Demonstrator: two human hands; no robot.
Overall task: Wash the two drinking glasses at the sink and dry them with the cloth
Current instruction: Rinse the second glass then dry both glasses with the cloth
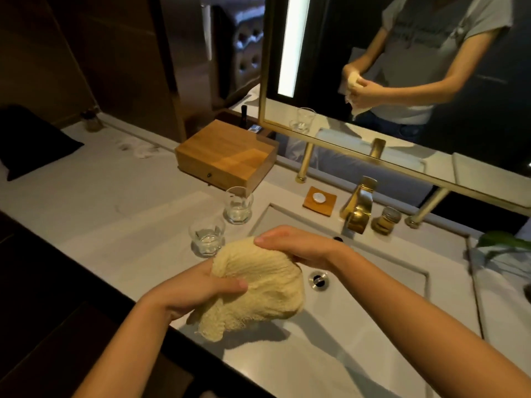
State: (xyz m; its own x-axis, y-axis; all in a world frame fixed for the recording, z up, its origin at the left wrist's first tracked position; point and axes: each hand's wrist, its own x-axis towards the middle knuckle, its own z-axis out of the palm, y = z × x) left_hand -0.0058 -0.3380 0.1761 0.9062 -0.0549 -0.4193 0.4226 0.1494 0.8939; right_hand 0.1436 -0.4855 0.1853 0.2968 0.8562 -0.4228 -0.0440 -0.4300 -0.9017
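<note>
A bunched pale yellow cloth [258, 285] hangs over the near left part of the white sink [373, 326]. My left hand [201, 291] grips it from below and the left, thumb on top. My right hand [296, 245] presses on it from above and the right. Two clear drinking glasses stand upright on the counter left of the sink: the nearer glass [206, 239] just beyond the cloth, the farther glass [238, 205] behind it. Neither hand touches a glass.
A gold faucet [359, 208] rises behind the basin, with a drain [319, 280] below. A wooden box [227, 156], a wooden soap dish [319, 201] and a small jar [386, 221] sit along the back. A mirror [402, 81] spans the wall. A green leaf [505, 242] shows at right.
</note>
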